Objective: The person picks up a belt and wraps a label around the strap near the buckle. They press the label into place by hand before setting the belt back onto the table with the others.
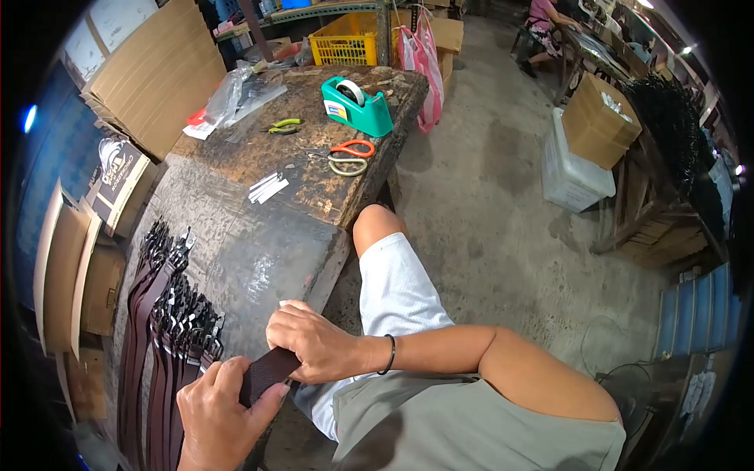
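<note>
Between my two hands is a dark brown strap (269, 372), its woven-looking face turned up and only a short stretch showing. My left hand (220, 416) grips its near end, thumb on top and fingers wrapped round. Closed over the other end, my right hand (314, 344) has a black band at the wrist. Left of my hands, a bundle of dark brown straps (157, 377) lies on the table, with black buckle-like ends (188, 314) bunched toward the far side.
On the wooden table (236, 169) are white strips (269, 188), orange-handled scissors (348, 157), green-handled cutters (285, 125), a green tape dispenser (357, 110) and clear plastic bags (236, 98). Cardboard (157, 78) stands left. A yellow crate (345, 43) is behind. Another person (546, 23) sits far right.
</note>
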Demonstrator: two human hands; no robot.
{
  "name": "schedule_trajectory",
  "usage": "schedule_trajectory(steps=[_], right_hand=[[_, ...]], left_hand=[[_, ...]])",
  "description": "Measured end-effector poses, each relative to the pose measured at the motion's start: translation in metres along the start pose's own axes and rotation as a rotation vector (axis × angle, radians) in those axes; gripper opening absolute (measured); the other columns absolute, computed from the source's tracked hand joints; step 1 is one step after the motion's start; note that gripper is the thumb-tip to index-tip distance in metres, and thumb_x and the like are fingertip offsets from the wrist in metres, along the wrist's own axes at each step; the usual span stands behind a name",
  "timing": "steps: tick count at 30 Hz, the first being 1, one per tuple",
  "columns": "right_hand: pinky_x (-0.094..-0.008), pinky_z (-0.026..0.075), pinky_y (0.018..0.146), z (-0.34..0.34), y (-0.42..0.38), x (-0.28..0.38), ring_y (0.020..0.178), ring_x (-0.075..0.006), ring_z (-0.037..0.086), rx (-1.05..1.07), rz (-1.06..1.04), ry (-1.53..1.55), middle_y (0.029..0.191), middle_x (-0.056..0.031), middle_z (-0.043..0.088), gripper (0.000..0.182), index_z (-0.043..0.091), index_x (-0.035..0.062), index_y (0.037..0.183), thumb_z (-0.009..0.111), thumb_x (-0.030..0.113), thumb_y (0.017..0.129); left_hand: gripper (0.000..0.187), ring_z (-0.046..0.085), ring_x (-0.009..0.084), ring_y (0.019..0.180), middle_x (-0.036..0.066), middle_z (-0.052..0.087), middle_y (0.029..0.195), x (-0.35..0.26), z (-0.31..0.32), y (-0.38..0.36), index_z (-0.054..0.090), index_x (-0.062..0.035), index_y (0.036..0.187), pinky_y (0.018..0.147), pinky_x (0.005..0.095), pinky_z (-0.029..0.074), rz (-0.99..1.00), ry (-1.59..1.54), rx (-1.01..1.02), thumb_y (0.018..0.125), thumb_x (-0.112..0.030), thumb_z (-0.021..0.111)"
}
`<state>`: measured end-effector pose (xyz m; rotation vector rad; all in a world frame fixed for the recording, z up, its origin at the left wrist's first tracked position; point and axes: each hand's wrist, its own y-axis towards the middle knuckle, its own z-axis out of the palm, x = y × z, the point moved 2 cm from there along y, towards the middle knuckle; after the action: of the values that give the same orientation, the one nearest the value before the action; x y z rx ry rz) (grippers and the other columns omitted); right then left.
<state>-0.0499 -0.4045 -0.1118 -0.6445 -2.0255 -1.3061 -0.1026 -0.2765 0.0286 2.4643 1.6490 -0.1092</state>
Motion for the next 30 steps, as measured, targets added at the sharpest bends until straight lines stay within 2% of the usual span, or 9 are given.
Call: schedule_trajectory(steps=[6, 14, 17, 19, 20, 23, 24, 28, 30], right_hand=[[-0.0559, 0.034, 0.103, 0.002, -0.004, -0.002, 0.088, -0.0306, 0.053, -0.049, -0.079, -0.071, 0.085, -0.0096, 0.049, 0.025, 0.049, 0.0059, 0.082, 0.07, 0.016, 0.074], [-0.0525, 0.036, 0.101, -0.003, 0.0, -0.001, 0.09, -0.0316, 0.055, 0.022, -0.07, -0.023, 0.087, -0.0111, 0.053, 0.029, 0.052, 0.0061, 0.082, 0.074, 0.016, 0.067], [-0.0496, 0.037, 0.098, -0.015, 0.001, 0.001, 0.089, -0.0328, 0.053, 0.083, -0.148, -0.222, 0.083, -0.0117, 0.049, 0.034, 0.049, 0.006, 0.083, 0.072, 0.017, 0.061], [-0.0496, 0.037, 0.099, -0.014, 0.002, 0.001, 0.089, -0.0322, 0.054, 0.119, -0.148, -0.246, 0.083, -0.0115, 0.049, 0.034, 0.05, 0.0059, 0.084, 0.072, 0.017, 0.061], [-0.0494, 0.037, 0.099, -0.016, 0.004, 0.003, 0.088, -0.0319, 0.054, 0.142, -0.173, -0.293, 0.082, -0.0116, 0.049, 0.036, 0.05, 0.0061, 0.086, 0.073, 0.017, 0.061], [-0.0495, 0.039, 0.093, -0.012, 0.008, -0.002, 0.085, -0.0323, 0.054, 0.141, -0.194, -0.31, 0.081, -0.0119, 0.049, 0.037, 0.049, 0.0058, 0.087, 0.074, 0.017, 0.062], [-0.0454, 0.044, 0.084, -0.012, 0.009, -0.003, 0.083, -0.0323, 0.056, 0.144, -0.191, -0.324, 0.082, -0.012, 0.051, 0.038, 0.05, 0.0053, 0.089, 0.074, 0.015, 0.062], [-0.0397, 0.047, 0.07, -0.025, 0.015, -0.014, 0.083, -0.0314, 0.058, 0.248, -0.076, -0.222, 0.089, -0.0109, 0.053, 0.044, 0.053, 0.006, 0.099, 0.078, 0.011, 0.063], [-0.0407, 0.046, 0.073, -0.045, 0.018, -0.023, 0.084, -0.0311, 0.057, 0.299, -0.047, -0.3, 0.092, -0.0102, 0.052, 0.047, 0.055, 0.0072, 0.104, 0.079, 0.009, 0.063]], left_hand=[[0.043, 0.063, 0.0325, 0.065, 0.014, 0.063, 0.075, -0.002, -0.004, -0.002, 0.064, -0.0003, 0.091, 0.059, 0.04, 0.049, -0.018, 0.022, 0.051, 0.065, -0.03, 0.081], [0.042, 0.062, 0.0309, 0.061, 0.011, 0.06, 0.072, 0.002, -0.014, 0.002, 0.062, -0.0031, 0.092, 0.053, 0.039, 0.047, 0.055, 0.057, 0.095, 0.071, -0.035, 0.079], [0.037, 0.061, 0.0299, 0.058, 0.009, 0.057, 0.067, 0.008, -0.013, -0.002, 0.059, -0.0063, 0.09, 0.05, 0.0386, 0.047, 0.045, 0.075, 0.159, 0.075, -0.036, 0.076], [0.041, 0.062, 0.0316, 0.062, 0.012, 0.06, 0.073, 0.009, -0.012, -0.005, 0.062, -0.0032, 0.092, 0.055, 0.0395, 0.049, 0.021, 0.044, 0.171, 0.07, -0.032, 0.081], [0.036, 0.06, 0.0307, 0.055, 0.009, 0.056, 0.067, 0.013, -0.012, -0.005, 0.057, -0.0059, 0.086, 0.048, 0.0398, 0.048, 0.096, 0.067, 0.134, 0.075, -0.035, 0.076], [0.036, 0.06, 0.0312, 0.055, 0.009, 0.055, 0.066, 0.017, -0.011, -0.005, 0.055, -0.0048, 0.084, 0.048, 0.0401, 0.048, 0.053, 0.025, 0.144, 0.075, -0.033, 0.076], [0.036, 0.06, 0.0312, 0.055, 0.009, 0.055, 0.066, 0.021, -0.011, -0.004, 0.055, -0.0048, 0.084, 0.048, 0.0401, 0.048, 0.031, 0.027, 0.145, 0.075, -0.033, 0.076], [0.044, 0.064, 0.0309, 0.065, 0.013, 0.063, 0.078, 0.047, -0.005, -0.001, 0.064, -0.0006, 0.095, 0.059, 0.0377, 0.05, 0.004, -0.017, 0.104, 0.069, -0.031, 0.082], [0.046, 0.066, 0.0291, 0.071, 0.014, 0.067, 0.086, 0.061, 0.004, -0.003, 0.065, 0.0002, 0.1, 0.064, 0.0361, 0.052, -0.028, -0.076, 0.057, 0.069, -0.03, 0.082]])
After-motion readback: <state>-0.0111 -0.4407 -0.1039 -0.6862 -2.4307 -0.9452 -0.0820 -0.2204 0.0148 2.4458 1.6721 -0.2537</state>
